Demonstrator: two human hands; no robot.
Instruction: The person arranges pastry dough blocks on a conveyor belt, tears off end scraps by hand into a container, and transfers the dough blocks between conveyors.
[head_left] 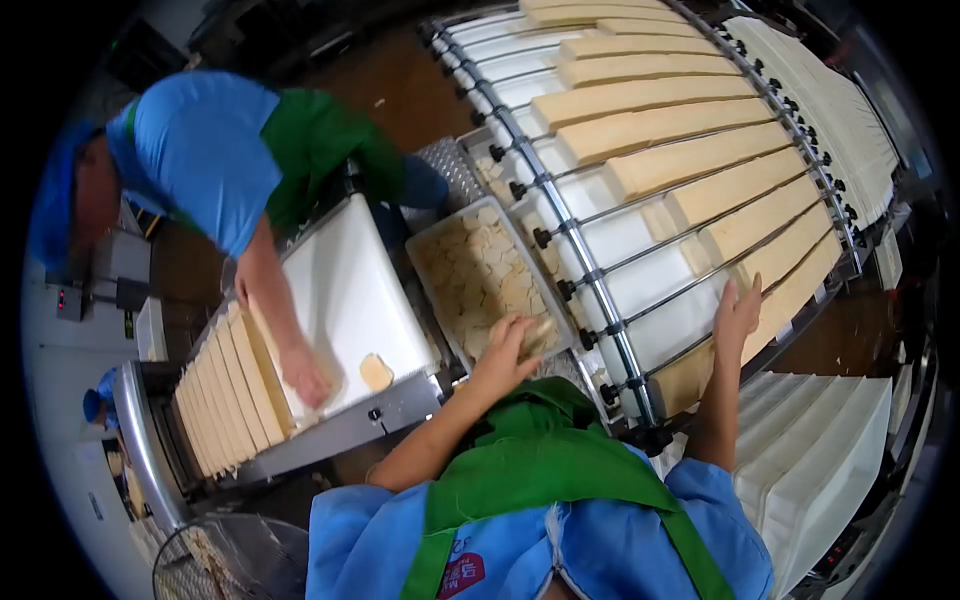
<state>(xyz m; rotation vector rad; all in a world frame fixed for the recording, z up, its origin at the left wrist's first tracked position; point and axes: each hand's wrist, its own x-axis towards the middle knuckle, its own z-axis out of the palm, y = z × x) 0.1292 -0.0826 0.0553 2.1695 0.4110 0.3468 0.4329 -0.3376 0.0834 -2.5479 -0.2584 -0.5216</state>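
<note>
My left hand is over the near end of a white bin, its fingers closed round a pale bread slice. Flat, irregular bread pieces fill much of that bin. On the right, my right hand touches the nearest long bread loaf, with thumb and fingertips apart on its surface. Several similar long loaves lie side by side on the white conveyor, between thin metal divider rods.
A co-worker leans over a white belt at left, one hand near its edge. A round slice lies there, beside a row of upright loaves. White trays stand at my right. A metal rail borders the conveyor.
</note>
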